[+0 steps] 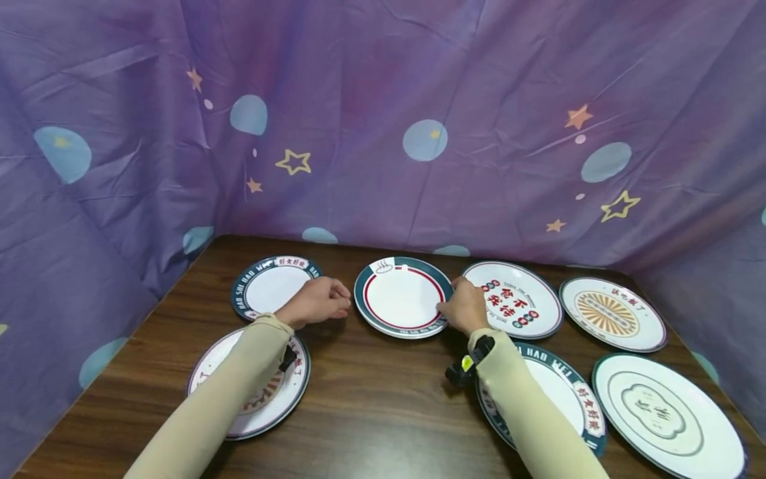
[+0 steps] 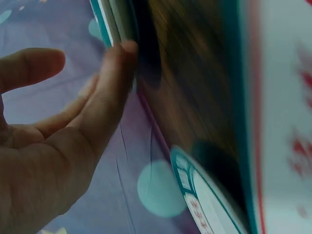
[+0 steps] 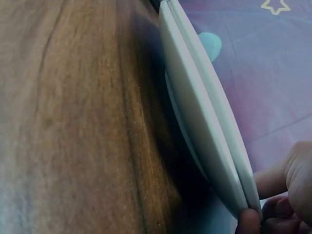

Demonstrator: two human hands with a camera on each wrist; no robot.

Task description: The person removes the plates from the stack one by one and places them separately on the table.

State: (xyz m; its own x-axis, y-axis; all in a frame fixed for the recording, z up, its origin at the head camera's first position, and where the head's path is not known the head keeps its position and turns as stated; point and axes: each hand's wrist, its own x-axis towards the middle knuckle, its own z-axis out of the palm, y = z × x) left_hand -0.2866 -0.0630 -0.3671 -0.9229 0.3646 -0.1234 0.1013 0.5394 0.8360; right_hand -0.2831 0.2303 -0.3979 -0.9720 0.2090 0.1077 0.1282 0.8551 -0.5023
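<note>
At the back middle of the table is a round plate [image 1: 403, 299] with a teal rim and a thin red ring. My right hand [image 1: 467, 307] pinches its right rim, thumb over the top. Seen edge-on in the right wrist view, two stacked plates [image 3: 207, 112] have fingers at both faces of their near rim. My left hand [image 1: 317, 303] is just left of the same plate, fingers relaxed and extended. In the left wrist view, its fingertips [image 2: 127, 48] are right at a plate edge [image 2: 106, 19]. Behind its wrist lies a teal-rimmed plate [image 1: 272, 287].
A sunburst plate [image 1: 293, 392] lies under the left forearm. On the right are a plate with red characters [image 1: 509, 299], another sunburst plate [image 1: 616, 316], a teal-rimmed plate [image 1: 559, 389] and an oval-looking plate [image 1: 676, 412]. A purple curtain [image 1: 359, 133] hangs behind the wooden table [image 1: 371, 399].
</note>
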